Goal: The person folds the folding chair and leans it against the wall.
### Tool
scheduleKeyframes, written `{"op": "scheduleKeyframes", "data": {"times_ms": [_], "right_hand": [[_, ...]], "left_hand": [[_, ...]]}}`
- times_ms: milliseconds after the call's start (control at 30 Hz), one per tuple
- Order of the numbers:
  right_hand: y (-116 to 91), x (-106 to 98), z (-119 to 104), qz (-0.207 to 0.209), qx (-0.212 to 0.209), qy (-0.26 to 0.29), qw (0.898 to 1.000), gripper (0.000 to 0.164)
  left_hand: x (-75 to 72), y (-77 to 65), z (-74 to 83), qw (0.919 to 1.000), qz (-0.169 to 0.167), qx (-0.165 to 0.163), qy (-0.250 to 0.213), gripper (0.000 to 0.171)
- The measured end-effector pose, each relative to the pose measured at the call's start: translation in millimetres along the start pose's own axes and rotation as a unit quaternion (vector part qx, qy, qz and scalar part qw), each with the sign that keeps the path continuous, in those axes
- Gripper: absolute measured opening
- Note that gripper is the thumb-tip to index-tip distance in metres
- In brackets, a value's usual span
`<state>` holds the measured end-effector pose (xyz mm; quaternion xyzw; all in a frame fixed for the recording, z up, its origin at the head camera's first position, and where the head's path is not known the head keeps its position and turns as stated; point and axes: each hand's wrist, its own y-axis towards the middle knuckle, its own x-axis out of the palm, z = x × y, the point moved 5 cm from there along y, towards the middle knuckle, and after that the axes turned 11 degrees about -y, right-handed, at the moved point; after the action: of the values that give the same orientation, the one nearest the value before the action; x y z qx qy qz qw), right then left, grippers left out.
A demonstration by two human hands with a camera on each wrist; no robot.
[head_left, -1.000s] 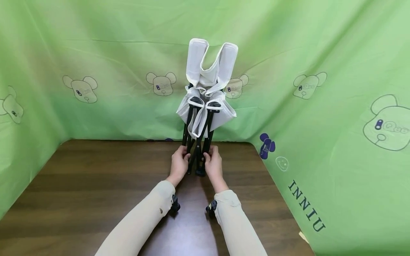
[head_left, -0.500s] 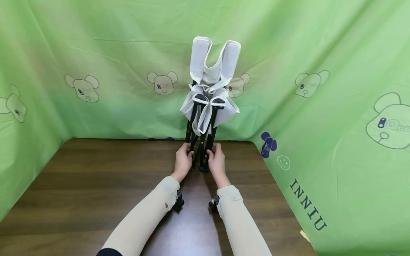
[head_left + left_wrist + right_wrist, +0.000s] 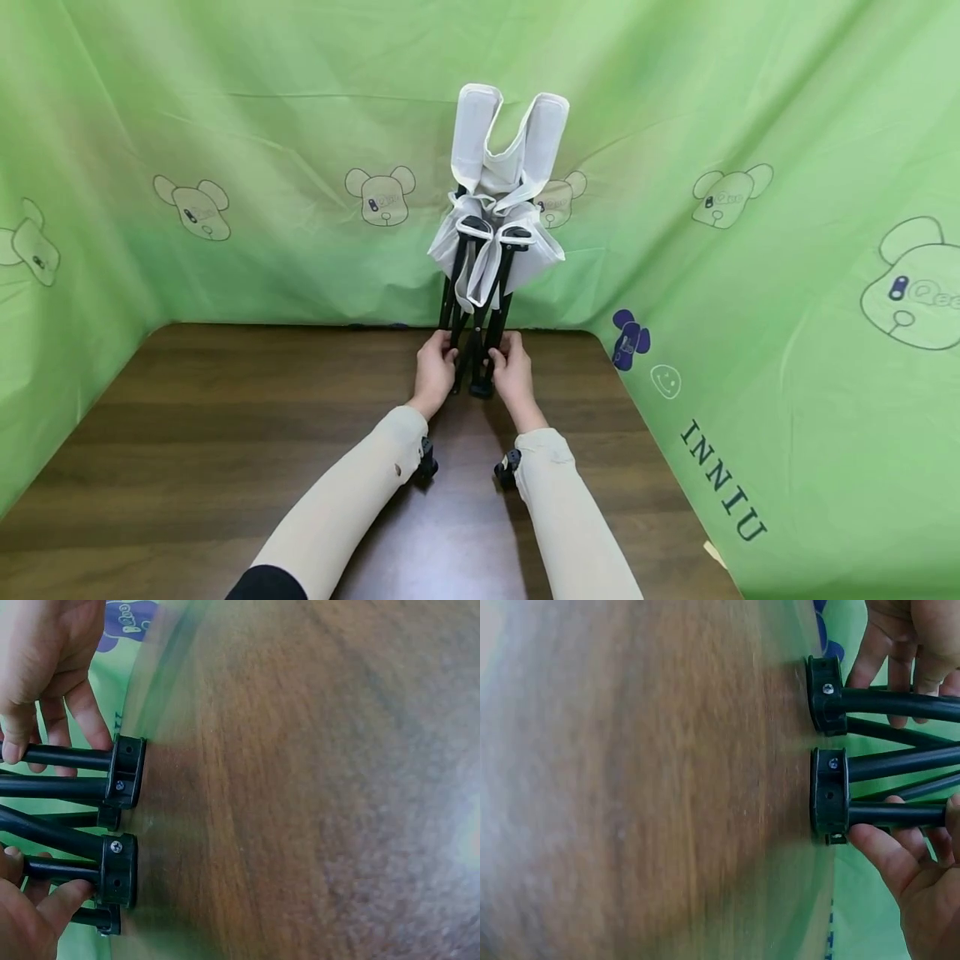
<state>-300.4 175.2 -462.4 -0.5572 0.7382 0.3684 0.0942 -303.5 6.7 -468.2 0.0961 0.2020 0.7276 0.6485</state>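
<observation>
A folded camp chair (image 3: 491,262) with white fabric and black tube legs is held upright over the back of the table. On its left side, my left hand (image 3: 435,371) grips a leg low down, thumb and fingers around the tube. My right hand (image 3: 513,375) grips a leg on the opposite side in the same way. Black plastic feet (image 3: 118,866) with screws end the legs, close together in the left wrist view. In the right wrist view the tubes (image 3: 900,814) cross behind the feet. Whether the feet touch the tabletop I cannot tell.
The brown wood-grain table (image 3: 225,450) spreads out in front of the chair. A green printed cloth (image 3: 285,275) hangs along the back and both sides, close behind the chair. A small pale piece (image 3: 715,555) lies at the table's right edge.
Both hands and the folded chair have shifted slightly to the right and toward the back. The grip on the legs looks the same throughout.
</observation>
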Motion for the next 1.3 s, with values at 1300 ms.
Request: {"op": "scheduleKeyframes", "data": {"times_ms": [1300], "right_hand": [[22.1, 1.1, 5.3, 0.038, 0.033, -0.019, 0.999, 0.021]], "left_hand": [[18.9, 17.3, 2.1, 0.9985, 0.049, -0.008, 0.025, 0.036]]}}
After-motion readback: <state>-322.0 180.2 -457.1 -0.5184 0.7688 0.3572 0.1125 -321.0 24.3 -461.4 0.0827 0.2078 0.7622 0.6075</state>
